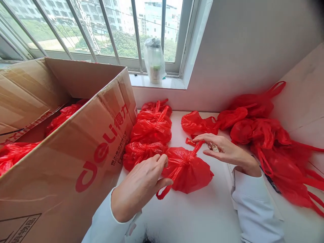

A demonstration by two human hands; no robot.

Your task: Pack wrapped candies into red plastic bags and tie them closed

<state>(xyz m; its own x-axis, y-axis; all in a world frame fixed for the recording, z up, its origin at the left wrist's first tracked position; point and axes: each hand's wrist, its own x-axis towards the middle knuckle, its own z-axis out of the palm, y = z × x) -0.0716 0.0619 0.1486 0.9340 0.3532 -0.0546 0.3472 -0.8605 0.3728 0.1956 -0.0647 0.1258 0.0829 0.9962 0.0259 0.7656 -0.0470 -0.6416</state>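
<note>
A filled red plastic bag lies on the white table in front of me, its handles knotted at the top. My left hand pinches one handle at the knot on the bag's left side. My right hand hovers just right of the bag with fingers spread, its fingertips at the other handle end; whether they grip it I cannot tell. Three more tied red bags sit stacked beyond it, against the box.
A large open cardboard box with red print stands at the left and holds more red bags. A heap of loose red bags lies at the right by the wall. A wrapped jar stands on the windowsill.
</note>
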